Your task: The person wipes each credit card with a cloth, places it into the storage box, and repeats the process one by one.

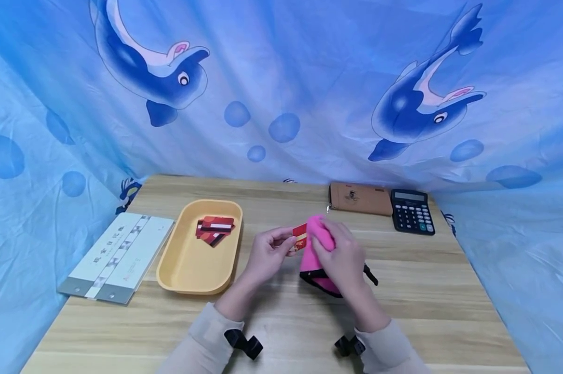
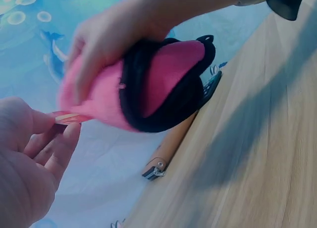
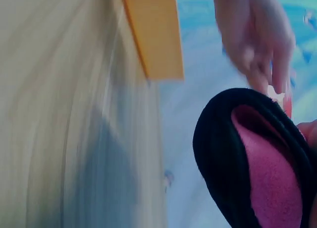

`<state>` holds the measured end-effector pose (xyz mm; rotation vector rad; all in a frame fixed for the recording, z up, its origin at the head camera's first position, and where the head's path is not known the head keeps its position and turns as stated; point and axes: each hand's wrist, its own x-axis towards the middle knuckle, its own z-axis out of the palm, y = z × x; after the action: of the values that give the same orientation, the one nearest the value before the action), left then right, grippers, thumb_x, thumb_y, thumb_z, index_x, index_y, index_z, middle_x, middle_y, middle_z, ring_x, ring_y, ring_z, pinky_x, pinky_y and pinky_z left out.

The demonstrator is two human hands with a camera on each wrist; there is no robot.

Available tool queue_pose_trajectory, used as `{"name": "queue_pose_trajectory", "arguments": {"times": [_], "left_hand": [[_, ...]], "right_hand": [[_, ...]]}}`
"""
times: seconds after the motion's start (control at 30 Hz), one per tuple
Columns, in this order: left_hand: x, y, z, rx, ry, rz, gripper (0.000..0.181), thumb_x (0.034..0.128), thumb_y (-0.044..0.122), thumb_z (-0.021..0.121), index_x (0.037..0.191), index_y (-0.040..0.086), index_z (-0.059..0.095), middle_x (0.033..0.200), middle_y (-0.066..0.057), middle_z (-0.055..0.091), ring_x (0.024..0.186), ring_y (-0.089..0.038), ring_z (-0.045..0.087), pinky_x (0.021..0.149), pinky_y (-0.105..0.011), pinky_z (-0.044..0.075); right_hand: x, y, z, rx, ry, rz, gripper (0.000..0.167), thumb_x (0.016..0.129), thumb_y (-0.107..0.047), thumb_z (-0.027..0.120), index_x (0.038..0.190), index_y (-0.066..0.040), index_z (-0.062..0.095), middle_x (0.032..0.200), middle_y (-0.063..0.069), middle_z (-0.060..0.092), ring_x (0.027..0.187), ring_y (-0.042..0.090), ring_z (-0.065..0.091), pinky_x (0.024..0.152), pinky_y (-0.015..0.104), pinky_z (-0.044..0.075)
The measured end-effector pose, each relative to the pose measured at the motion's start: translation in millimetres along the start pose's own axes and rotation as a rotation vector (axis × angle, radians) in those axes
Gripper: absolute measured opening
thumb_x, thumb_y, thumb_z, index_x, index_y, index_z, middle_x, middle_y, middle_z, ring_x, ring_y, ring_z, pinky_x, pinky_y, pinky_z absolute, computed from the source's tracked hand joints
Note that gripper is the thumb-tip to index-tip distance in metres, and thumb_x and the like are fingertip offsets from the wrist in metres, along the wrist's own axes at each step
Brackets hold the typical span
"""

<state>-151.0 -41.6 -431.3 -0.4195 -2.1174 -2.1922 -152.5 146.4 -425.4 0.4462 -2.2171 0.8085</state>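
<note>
My left hand [image 1: 266, 253] pinches a red card [image 1: 299, 232] between thumb and fingers, over the middle of the table. To its right, my right hand [image 1: 345, 255] grips a pink plush cloth piece with black edging [image 1: 311, 258], folded over the far end of the card. Part of the card is hidden under the cloth. In the left wrist view the pink piece [image 2: 178, 64] opens like a pouch, and only a thin strip of card shows. The right wrist view shows the black-edged opening [image 3: 272, 178] close up, with the left hand [image 3: 257, 39] beyond it.
A yellow tray [image 1: 195, 267] on the left holds several red cards [image 1: 216, 227]. Left of it lies a ledger book [image 1: 118, 254]. A brown zip wallet [image 1: 363, 198] and a black calculator [image 1: 412, 212] lie at the back right. A blue dolphin-print curtain [image 1: 281, 78] hangs around the table.
</note>
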Motion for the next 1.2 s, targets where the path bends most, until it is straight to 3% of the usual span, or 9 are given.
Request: {"name": "queue_pose_trajectory", "arguments": {"times": [0.13, 0.27, 0.4, 0.57, 0.7, 0.8, 1.0, 1.1, 1.2], "left_hand": [[-1.0, -1.5, -2.3, 0.063, 0.059, -0.032, 0.024, 0.0956, 0.000, 0.067, 0.117, -0.010, 0.070, 0.099, -0.024, 0.073, 0.060, -0.024, 0.067, 0.056, -0.041, 0.062], [0.9, -4.4, -4.5, -0.006, 0.118, -0.067, 0.028, 0.0955, -0.003, 0.066, 0.122, -0.010, 0.067, 0.104, -0.027, 0.071, 0.076, -0.035, 0.073, 0.069, -0.037, 0.064], [3.5, -6.7, -5.6, -0.096, 0.162, -0.071, 0.030, 0.0945, -0.008, 0.064, 0.125, -0.009, 0.059, 0.103, -0.026, 0.071, 0.088, -0.026, 0.074, 0.078, -0.034, 0.063], [5.7, -8.4, -5.7, -0.071, 0.216, -0.051, 0.005, 0.0941, -0.014, 0.059, 0.098, -0.012, 0.057, 0.092, -0.019, 0.066, 0.081, -0.020, 0.072, 0.080, -0.042, 0.062], [5.3, -7.7, -6.5, -0.059, 0.230, -0.067, 0.004, 0.0916, -0.010, 0.065, 0.093, -0.008, 0.062, 0.092, -0.013, 0.065, 0.080, -0.019, 0.069, 0.078, -0.032, 0.063], [4.4, -6.5, -6.6, -0.090, 0.230, -0.069, 0.024, 0.0844, -0.004, 0.077, 0.100, -0.005, 0.058, 0.097, -0.012, 0.065, 0.085, -0.020, 0.066, 0.076, -0.023, 0.059], [3.4, -4.6, -5.6, -0.063, 0.238, -0.060, 0.059, 0.0679, 0.006, 0.093, 0.103, 0.003, 0.046, 0.102, -0.008, 0.059, 0.091, -0.021, 0.058, 0.079, -0.026, 0.051], [3.3, -5.4, -5.4, -0.087, 0.231, -0.063, 0.058, 0.0698, 0.004, 0.090, 0.104, 0.004, 0.043, 0.100, -0.008, 0.059, 0.088, -0.019, 0.056, 0.073, -0.023, 0.051], [3.3, -6.2, -6.1, -0.159, 0.193, -0.033, 0.040, 0.0820, -0.001, 0.073, 0.108, 0.000, 0.042, 0.106, -0.013, 0.059, 0.091, -0.018, 0.056, 0.073, -0.020, 0.050]], "right_hand": [[1.2, 21, -4, -0.048, 0.013, 0.098, 0.039, 0.080, -0.020, 0.086, 0.115, -0.005, 0.075, 0.104, 0.014, 0.075, 0.090, 0.031, 0.073, 0.070, 0.047, 0.062], [2.5, 29, -10, -0.059, -0.003, 0.140, 0.040, 0.082, -0.022, 0.085, 0.117, -0.006, 0.075, 0.107, 0.015, 0.075, 0.092, 0.032, 0.073, 0.071, 0.048, 0.061], [1.8, 32, -12, -0.054, -0.016, 0.156, 0.042, 0.082, -0.023, 0.086, 0.119, -0.008, 0.074, 0.108, 0.013, 0.075, 0.093, 0.032, 0.073, 0.069, 0.047, 0.061], [0.9, 35, -12, -0.038, -0.011, 0.158, 0.043, 0.081, -0.023, 0.087, 0.120, -0.009, 0.074, 0.109, 0.013, 0.075, 0.095, 0.031, 0.073, 0.071, 0.047, 0.060], [0.0, 36, -12, -0.031, -0.009, 0.154, 0.043, 0.081, -0.022, 0.087, 0.119, -0.008, 0.074, 0.108, 0.013, 0.075, 0.093, 0.031, 0.073, 0.071, 0.048, 0.060], [-0.6, 36, -12, -0.024, -0.015, 0.155, 0.044, 0.080, -0.021, 0.087, 0.119, -0.007, 0.074, 0.107, 0.013, 0.075, 0.094, 0.031, 0.073, 0.072, 0.048, 0.060], [-0.9, 35, -13, -0.010, -0.021, 0.169, 0.044, 0.081, -0.021, 0.087, 0.120, -0.006, 0.074, 0.109, 0.013, 0.075, 0.099, 0.031, 0.072, 0.080, 0.049, 0.060], [-0.8, 37, -13, -0.004, -0.009, 0.166, 0.043, 0.080, -0.020, 0.087, 0.119, -0.006, 0.074, 0.109, 0.013, 0.075, 0.100, 0.031, 0.072, 0.081, 0.049, 0.059], [-0.8, 38, -12, 0.002, 0.003, 0.160, 0.043, 0.079, -0.020, 0.087, 0.118, -0.005, 0.075, 0.108, 0.013, 0.075, 0.099, 0.031, 0.072, 0.081, 0.049, 0.059]]}}
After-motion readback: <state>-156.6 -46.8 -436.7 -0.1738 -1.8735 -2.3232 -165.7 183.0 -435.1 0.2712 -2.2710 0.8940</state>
